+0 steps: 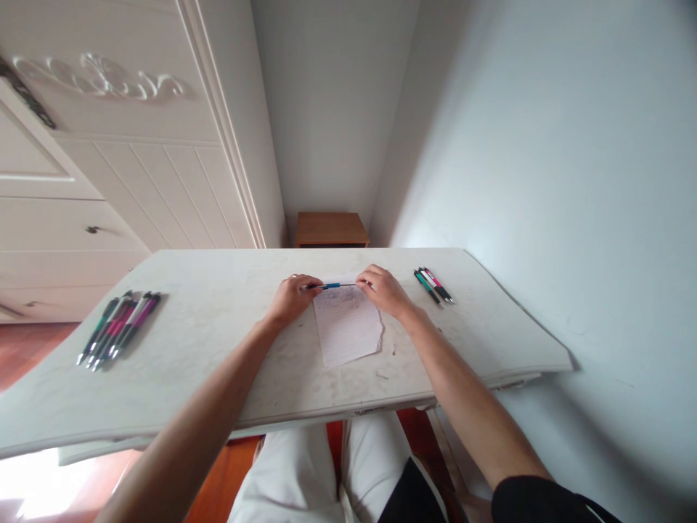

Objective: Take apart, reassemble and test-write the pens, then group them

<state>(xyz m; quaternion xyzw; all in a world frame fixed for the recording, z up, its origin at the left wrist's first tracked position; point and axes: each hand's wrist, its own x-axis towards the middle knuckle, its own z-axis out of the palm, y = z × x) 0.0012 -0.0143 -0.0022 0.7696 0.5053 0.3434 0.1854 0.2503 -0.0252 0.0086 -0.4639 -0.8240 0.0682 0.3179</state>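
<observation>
My left hand (297, 296) is closed around one end of a blue pen (331, 285), held level above the top edge of a torn sheet of paper. From the pen's right side a thin dark rod, which looks like a pen refill (347, 285), runs to my right hand (381, 287). The fingers of my right hand pinch its far end. Beneath both hands lies the lined sheet of paper (348, 330), with dark scribbles near its top and a ragged right edge. My fingertips hide the ends of the pen and the rod.
Several pens (117, 327) with green, pink and purple parts lie bunched on the left of the white table (218, 385). A smaller group of pens (433, 285) rests to the right. Beyond stand a wooden stool (332, 229) and white cabinet (147, 160); a wall borders the right.
</observation>
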